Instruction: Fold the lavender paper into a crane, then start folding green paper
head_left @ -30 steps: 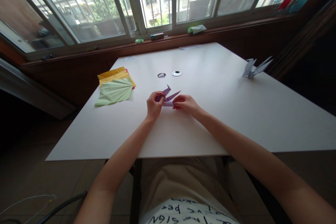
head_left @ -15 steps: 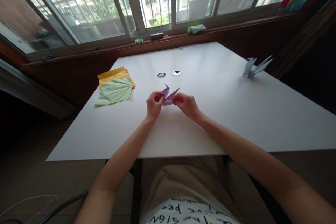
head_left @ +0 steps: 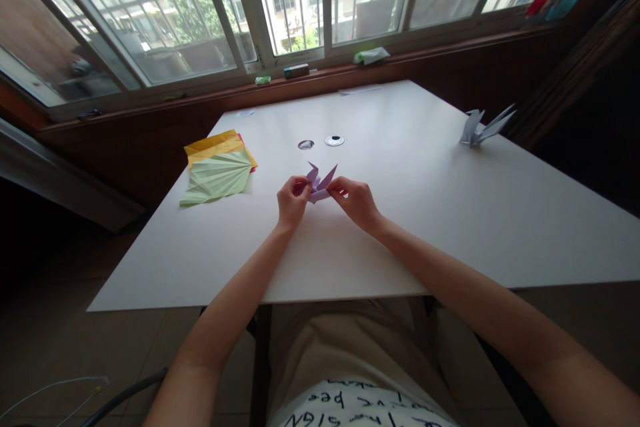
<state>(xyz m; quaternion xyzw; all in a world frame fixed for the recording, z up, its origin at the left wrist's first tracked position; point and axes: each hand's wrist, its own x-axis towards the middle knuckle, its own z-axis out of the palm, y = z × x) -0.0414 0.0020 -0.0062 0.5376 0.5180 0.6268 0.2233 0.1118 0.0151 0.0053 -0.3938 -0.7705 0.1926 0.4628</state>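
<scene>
A small purple paper crane (head_left: 320, 193) is held just above the white table, its two pointed ends sticking up and away from me. My left hand (head_left: 293, 200) pinches its left side between thumb and fingers, which hide that part. With thumb and forefinger, my right hand (head_left: 355, 199) grips the edge of the right wing. The wing shows as a pale strip between both hands.
The white table (head_left: 200, 267) holds a creased green sheet (head_left: 217, 177) over yellow paper (head_left: 210, 147) on the left. A grey paper crane (head_left: 480, 130) stands at the right edge. Two round discs, one a white ring (head_left: 335, 141), lie beyond my hands.
The wing between my hands now slants up to the right, and a small point shows beneath the crane. Both hands keep their pinch. The whole view has shifted slightly.
</scene>
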